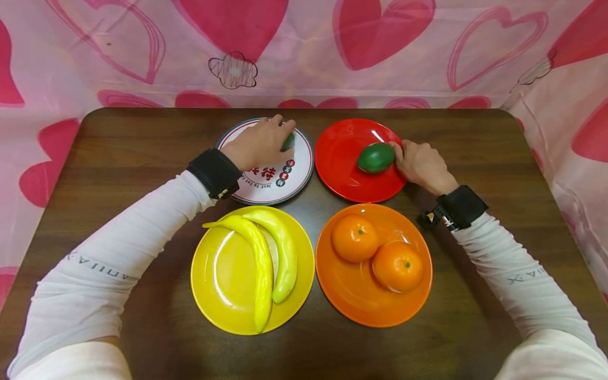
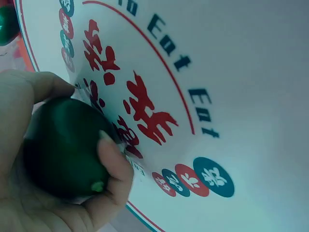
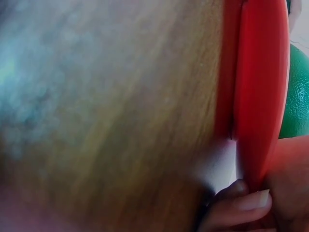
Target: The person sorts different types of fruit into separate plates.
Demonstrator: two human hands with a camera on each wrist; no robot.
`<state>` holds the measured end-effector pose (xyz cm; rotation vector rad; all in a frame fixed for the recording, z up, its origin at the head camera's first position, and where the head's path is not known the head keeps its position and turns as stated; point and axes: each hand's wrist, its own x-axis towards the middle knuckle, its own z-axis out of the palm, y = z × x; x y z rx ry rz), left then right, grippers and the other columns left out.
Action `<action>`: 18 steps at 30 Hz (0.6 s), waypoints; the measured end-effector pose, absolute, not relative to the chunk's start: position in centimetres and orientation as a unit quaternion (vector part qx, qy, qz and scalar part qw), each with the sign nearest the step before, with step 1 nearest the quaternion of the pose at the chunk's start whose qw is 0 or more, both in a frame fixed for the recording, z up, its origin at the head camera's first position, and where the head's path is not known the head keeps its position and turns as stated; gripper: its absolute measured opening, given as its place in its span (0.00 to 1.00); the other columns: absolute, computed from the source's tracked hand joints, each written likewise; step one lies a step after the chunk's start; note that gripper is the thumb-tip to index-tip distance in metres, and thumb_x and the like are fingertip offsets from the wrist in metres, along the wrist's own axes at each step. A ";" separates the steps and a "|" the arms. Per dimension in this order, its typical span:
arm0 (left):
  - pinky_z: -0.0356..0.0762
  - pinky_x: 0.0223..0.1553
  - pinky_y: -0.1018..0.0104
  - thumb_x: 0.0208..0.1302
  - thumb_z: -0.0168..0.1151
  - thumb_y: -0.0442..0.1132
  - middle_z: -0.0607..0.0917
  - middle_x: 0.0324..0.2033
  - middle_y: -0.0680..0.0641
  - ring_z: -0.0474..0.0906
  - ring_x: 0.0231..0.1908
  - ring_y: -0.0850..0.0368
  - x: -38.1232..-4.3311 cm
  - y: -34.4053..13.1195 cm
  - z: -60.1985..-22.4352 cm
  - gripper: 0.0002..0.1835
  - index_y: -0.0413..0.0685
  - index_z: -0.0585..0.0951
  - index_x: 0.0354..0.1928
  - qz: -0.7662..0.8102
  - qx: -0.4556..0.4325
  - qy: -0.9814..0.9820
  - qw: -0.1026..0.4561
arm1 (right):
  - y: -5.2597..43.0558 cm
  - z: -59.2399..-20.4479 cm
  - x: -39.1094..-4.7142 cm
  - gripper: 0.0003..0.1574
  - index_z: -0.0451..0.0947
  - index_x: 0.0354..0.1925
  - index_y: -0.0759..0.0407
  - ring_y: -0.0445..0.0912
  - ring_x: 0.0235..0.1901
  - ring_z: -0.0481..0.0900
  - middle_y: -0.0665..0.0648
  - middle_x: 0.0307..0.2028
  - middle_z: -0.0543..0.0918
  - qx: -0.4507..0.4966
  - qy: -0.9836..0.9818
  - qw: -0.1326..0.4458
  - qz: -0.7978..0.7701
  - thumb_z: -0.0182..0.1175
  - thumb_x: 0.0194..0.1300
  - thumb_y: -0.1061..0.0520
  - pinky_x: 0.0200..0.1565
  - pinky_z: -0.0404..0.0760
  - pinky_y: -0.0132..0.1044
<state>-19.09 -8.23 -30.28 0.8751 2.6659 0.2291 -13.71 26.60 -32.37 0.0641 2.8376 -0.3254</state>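
My left hand grips a dark green lime, fingers and thumb curled round it close over the white plate. This plate bears red lettering and small round badges. In the head view most of that lime is hidden behind the hand. On the far right, my right hand pinches the right rim of the red plate. The right wrist view shows a fingertip at the plate's underside edge. Another green lime lies on the red plate, near the right hand's fingers.
In front stands a yellow plate with two bananas, one stem jutting past the rim. Beside it an orange plate holds two oranges. All stand on a brown wooden table, with a heart-patterned pink cloth behind.
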 end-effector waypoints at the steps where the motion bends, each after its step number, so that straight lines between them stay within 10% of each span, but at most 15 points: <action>1: 0.65 0.63 0.45 0.66 0.53 0.53 0.60 0.71 0.32 0.63 0.64 0.33 -19.1 -8.2 -30.4 0.39 0.45 0.56 0.75 0.081 0.307 0.934 0.164 | 26.6 -32.4 -13.7 0.44 0.67 0.52 0.62 0.63 0.37 0.73 0.65 0.35 0.73 0.021 0.983 0.141 -0.112 0.29 0.70 0.27 0.35 0.73 0.52; 18: 0.65 0.64 0.49 0.65 0.52 0.53 0.64 0.67 0.32 0.68 0.59 0.39 -19.7 -6.8 -29.8 0.37 0.45 0.59 0.72 0.078 0.315 0.930 0.172 | 26.5 -32.7 -13.7 0.43 0.68 0.50 0.63 0.65 0.38 0.74 0.67 0.36 0.74 0.019 0.985 0.131 -0.115 0.29 0.70 0.28 0.37 0.74 0.56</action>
